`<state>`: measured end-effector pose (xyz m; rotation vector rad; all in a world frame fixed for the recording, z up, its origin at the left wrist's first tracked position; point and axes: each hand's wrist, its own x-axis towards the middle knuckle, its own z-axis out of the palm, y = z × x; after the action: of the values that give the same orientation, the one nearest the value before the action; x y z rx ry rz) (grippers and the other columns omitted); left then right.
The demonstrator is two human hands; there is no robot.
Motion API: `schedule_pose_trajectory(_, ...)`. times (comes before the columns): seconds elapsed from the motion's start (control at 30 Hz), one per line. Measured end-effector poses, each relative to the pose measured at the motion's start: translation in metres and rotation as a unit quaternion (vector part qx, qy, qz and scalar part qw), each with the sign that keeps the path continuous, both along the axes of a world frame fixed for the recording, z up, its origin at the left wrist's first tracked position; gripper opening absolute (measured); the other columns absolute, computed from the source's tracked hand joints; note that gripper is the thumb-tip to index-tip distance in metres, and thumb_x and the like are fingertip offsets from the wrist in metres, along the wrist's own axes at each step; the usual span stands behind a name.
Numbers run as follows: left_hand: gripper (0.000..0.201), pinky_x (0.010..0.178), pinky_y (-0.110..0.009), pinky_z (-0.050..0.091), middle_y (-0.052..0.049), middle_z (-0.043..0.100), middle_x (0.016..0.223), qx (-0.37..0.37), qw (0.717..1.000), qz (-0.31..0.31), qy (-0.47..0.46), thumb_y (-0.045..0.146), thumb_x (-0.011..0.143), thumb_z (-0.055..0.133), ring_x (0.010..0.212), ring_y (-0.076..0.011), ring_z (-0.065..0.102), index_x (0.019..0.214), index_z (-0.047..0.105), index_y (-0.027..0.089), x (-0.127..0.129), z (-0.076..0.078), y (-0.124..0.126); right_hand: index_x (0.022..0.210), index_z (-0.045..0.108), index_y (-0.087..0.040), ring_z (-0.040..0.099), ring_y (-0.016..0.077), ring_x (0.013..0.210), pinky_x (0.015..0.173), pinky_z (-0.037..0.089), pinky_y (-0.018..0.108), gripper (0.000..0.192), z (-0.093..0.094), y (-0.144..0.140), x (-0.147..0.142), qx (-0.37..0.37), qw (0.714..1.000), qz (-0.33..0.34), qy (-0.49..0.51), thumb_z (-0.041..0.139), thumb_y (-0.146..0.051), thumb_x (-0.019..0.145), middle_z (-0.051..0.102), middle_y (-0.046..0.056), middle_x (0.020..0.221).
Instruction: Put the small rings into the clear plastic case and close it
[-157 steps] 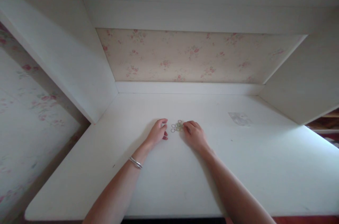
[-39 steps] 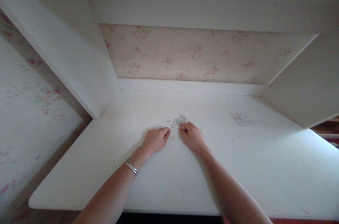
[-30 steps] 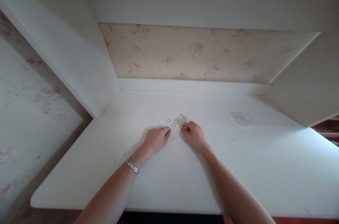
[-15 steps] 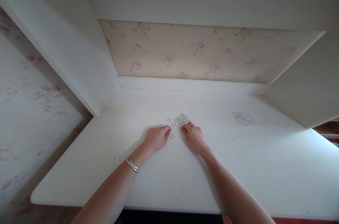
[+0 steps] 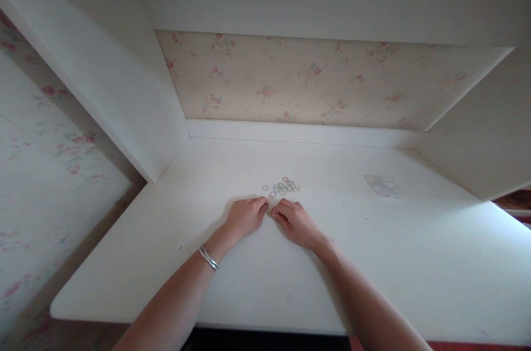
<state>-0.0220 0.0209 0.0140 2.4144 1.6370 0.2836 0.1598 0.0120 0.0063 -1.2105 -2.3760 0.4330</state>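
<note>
Two hands (image 5: 269, 218) lie on one surface (image 5: 415, 262). About a dozen small rings (image 5: 282, 187) sit there, too small to count exactly. One bracelet (image 5: 208, 257).

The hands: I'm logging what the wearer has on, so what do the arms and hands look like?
Both forearms are bare, with no sleeves in view. The left wrist carries a thin silver bangle. The left hand and right hand wear no gloves.

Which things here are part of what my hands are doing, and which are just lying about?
In hand:
- cluster of small thin coloured rings
- left hand
- right hand, fingertips meeting the left's just short of the cluster

Lying about:
- small clear plastic bag
- silver wrist bangle
</note>
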Motion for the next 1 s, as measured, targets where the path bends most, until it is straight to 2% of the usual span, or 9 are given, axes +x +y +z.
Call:
schedule_pose_trajectory(0.17, 0.031, 0.068, -0.026, 0.040, -0.001, 0.069, 0.091, 0.003, 1.000, -0.003, 0.000, 0.037, 0.094, 0.030, 0.081, -0.0171, 0.063, 0.099, 0.059, 0.027, -0.001, -0.002, 0.001, 0.088, 0.064, -0.023, 0.057, 0.0122, 0.084, 0.079, 0.035, 0.026, 0.021, -0.001, 0.000, 0.000, 0.007, 1.000, 0.001, -0.002, 0.043, -0.024, 0.092, 0.062, 0.001, 0.089)
schedule_pose_trajectory(0.27, 0.031, 0.068, -0.026, 0.040, -0.001, 0.069, 0.093, 0.003, 1.000, 0.001, -0.007, 0.038, 0.094, 0.032, 0.082, -0.0173, 0.063, 0.101, 0.060, 0.028, -0.001, -0.002, 0.001, 0.086, 0.064, -0.022, 0.057, 0.0118, 0.082, 0.075, 0.038, 0.023, 0.022, -0.003, 0.003, 0.003, -0.003, 0.999, -0.011, 0.046, 0.043, -0.025, 0.091, 0.062, 0.002, 0.088)
schedule_pose_trajectory(0.33, 0.029, 0.068, -0.026, 0.040, -0.001, 0.069, 0.095, -0.002, 1.000, 0.007, -0.023, 0.038, 0.093, 0.034, 0.084, -0.0168, 0.063, 0.101, 0.061, 0.029, -0.001, -0.002, 0.002, 0.084, 0.064, -0.021, 0.056, 0.0116, 0.077, 0.069, 0.039, 0.022, 0.023, -0.006, 0.006, 0.009, -0.004, 0.995, -0.054, 0.088, 0.043, -0.027, 0.091, 0.061, 0.002, 0.085)
schedule_pose_trajectory(0.47, 0.027, 0.067, -0.023, 0.040, 0.001, 0.070, 0.092, -0.013, 0.996, 0.019, -0.081, 0.037, 0.092, 0.038, 0.082, -0.0147, 0.062, 0.099, 0.062, 0.028, 0.004, -0.001, 0.006, 0.087, 0.066, -0.020, 0.054, 0.0123, 0.069, 0.065, 0.039, 0.024, 0.024, -0.011, 0.018, 0.024, 0.014, 0.975, -0.185, 0.123, 0.044, -0.030, 0.088, 0.062, 0.003, 0.082)
schedule_pose_trajectory(0.63, 0.028, 0.071, -0.024, 0.042, 0.001, 0.069, 0.092, -0.006, 0.996, -0.030, -0.081, 0.034, 0.092, 0.038, 0.084, -0.0159, 0.062, 0.096, 0.064, 0.027, 0.020, 0.000, 0.016, 0.088, 0.069, -0.020, 0.056, 0.0144, 0.068, 0.065, 0.040, 0.026, 0.029, -0.016, 0.030, 0.039, 0.006, 0.947, -0.287, 0.143, 0.045, -0.035, 0.084, 0.066, 0.003, 0.080)
schedule_pose_trajectory(0.8, 0.028, 0.079, -0.028, 0.044, -0.004, 0.066, 0.105, 0.027, 0.999, -0.026, -0.024, 0.033, 0.090, 0.040, 0.096, -0.0195, 0.060, 0.108, 0.062, 0.028, 0.038, 0.000, 0.033, 0.087, 0.070, -0.020, 0.056, 0.0144, 0.067, 0.065, 0.040, 0.026, 0.029, -0.018, 0.033, 0.043, -0.001, 0.942, -0.297, 0.157, 0.046, -0.036, 0.083, 0.067, 0.003, 0.079)
schedule_pose_trajectory(1.0, 0.028, 0.073, -0.028, 0.045, -0.004, 0.064, 0.097, 0.048, 0.997, -0.052, 0.019, 0.033, 0.092, 0.037, 0.090, -0.0195, 0.061, 0.105, 0.061, 0.028, 0.045, 0.001, 0.043, 0.085, 0.070, -0.022, 0.057, 0.0132, 0.068, 0.065, 0.039, 0.025, 0.026, -0.020, 0.035, 0.044, 0.000, 0.947, -0.287, 0.148, 0.047, -0.033, 0.083, 0.067, 0.002, 0.081)
